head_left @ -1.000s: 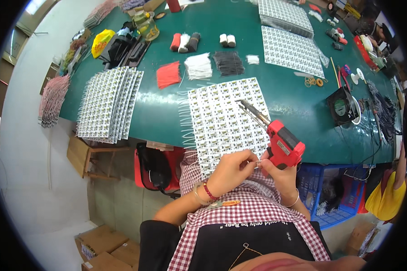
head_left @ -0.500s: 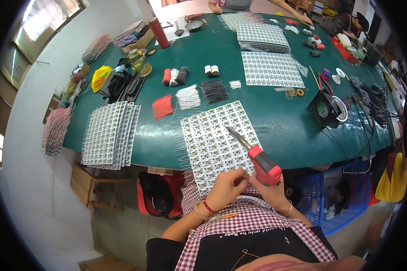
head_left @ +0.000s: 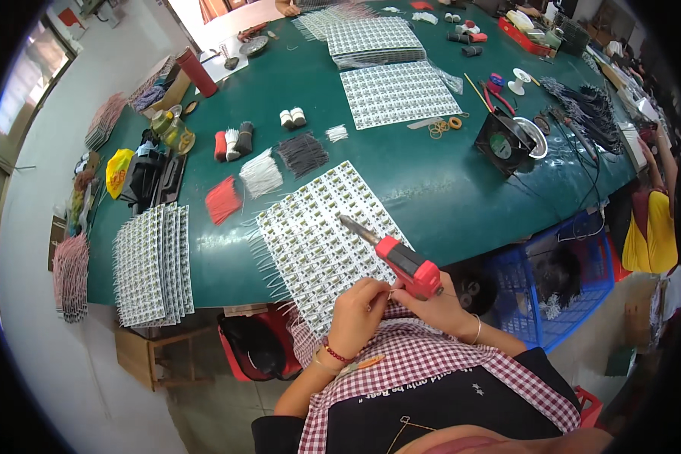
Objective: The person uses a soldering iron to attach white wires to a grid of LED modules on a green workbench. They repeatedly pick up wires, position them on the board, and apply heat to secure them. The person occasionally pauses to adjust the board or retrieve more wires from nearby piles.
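Note:
A panel of small circuit boards (head_left: 321,234) lies at the table's near edge, with thin white wires along its left side. My right hand (head_left: 439,306) is closed on the grip of a red-and-black soldering gun (head_left: 407,265). The gun's metal tip points up and left over the panel. Beside the grip my left hand (head_left: 358,306) is pinched, its fingertips almost touching my right hand. Something thin seems to run between the two hands, too small to make out. Past the panel lie loose piles of red wires (head_left: 223,200), white wires (head_left: 261,173) and black wires (head_left: 303,153).
Stacked board panels (head_left: 151,265) stand at the left edge, and more panels (head_left: 397,94) lie farther back. A black fan (head_left: 501,144), pliers (head_left: 499,98) and cables are to the right. A blue crate (head_left: 556,287) sits below the table. Another person's hand (head_left: 287,7) shows at the far side.
The whole view has swung to the right, so the table's things appear farther left. My hands and the soldering gun keep nearly the same pose over the panel.

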A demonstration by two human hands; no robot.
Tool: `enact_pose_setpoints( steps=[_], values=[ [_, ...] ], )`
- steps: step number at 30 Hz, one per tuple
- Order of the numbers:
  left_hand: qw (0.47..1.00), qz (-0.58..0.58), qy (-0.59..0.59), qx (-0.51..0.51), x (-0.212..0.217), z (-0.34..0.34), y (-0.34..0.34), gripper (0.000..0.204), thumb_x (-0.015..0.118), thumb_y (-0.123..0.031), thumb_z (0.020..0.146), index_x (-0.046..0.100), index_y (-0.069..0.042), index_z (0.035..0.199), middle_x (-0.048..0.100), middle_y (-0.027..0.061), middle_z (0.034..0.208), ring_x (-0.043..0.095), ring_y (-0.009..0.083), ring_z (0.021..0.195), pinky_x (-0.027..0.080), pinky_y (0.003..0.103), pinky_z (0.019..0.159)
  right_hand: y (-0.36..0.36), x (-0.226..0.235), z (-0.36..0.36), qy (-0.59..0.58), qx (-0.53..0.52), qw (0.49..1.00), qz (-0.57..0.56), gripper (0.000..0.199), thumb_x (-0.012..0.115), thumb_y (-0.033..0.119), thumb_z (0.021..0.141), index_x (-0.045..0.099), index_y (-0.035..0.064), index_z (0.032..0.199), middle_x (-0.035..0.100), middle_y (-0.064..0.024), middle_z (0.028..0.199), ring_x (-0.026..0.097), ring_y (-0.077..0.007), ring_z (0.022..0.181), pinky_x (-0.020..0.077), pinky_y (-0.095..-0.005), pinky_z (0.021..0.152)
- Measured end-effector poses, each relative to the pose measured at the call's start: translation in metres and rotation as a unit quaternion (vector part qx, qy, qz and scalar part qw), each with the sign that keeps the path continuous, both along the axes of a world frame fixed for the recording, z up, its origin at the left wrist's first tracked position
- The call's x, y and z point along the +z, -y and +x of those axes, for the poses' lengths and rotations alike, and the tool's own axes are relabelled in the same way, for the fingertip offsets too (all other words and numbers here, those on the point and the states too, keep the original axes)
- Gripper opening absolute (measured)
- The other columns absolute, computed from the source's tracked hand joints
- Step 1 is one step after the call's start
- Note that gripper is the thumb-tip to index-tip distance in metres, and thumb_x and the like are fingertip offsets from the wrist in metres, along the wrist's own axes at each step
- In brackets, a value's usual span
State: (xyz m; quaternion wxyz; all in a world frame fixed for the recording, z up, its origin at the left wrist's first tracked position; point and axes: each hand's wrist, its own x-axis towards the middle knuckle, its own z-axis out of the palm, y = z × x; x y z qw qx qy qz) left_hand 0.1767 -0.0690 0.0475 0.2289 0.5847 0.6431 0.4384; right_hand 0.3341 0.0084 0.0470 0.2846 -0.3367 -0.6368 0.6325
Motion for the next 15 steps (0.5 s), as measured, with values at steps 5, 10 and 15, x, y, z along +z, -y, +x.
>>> enact_pose_setpoints(
  steps=[5, 10, 15],
  values=[
    [0.999, -0.015, 0.037, 0.003, 0.000, -0.004, 0.001, 0.007, 0.065, 0.001, 0.081, 0.067, 0.000, 0.088, 0.064, 0.0105, 0.077, 0.064, 0.0182, 0.064, 0.049, 0.028, 0.057, -0.006, 0.018, -0.007, -0.062, -0.011, 0.985, -0.163, 0.015, 0.071, 0.010, 0.085, 0.064, 0.0003, 0.094, 0.067, -0.0034, 0.085, 0.064, -0.0088, 0.078, 0.0528, -0.0257, 0.074],
    [0.996, -0.045, 0.079, 0.024, 0.008, -0.004, 0.001, 0.009, 0.064, -0.001, 0.083, 0.068, -0.002, 0.091, 0.064, 0.0103, 0.077, 0.063, 0.0193, 0.061, 0.048, 0.028, 0.054, -0.011, 0.018, -0.011, -0.059, 0.003, 0.987, -0.148, 0.014, 0.070, 0.008, 0.086, 0.064, 0.0000, 0.095, 0.067, -0.0040, 0.086, 0.064, -0.0094, 0.078, 0.0532, -0.0257, 0.073],
    [0.994, -0.050, 0.084, 0.046, 0.008, -0.005, -0.006, 0.009, 0.063, -0.001, 0.083, 0.067, -0.002, 0.091, 0.064, 0.0122, 0.078, 0.064, 0.0231, 0.060, 0.049, 0.030, 0.054, -0.015, 0.014, -0.015, -0.030, -0.004, 0.994, -0.107, 0.015, 0.071, 0.007, 0.084, 0.064, 0.0016, 0.096, 0.066, -0.0023, 0.087, 0.061, -0.0067, 0.078, 0.0513, -0.0239, 0.071]
  ],
)
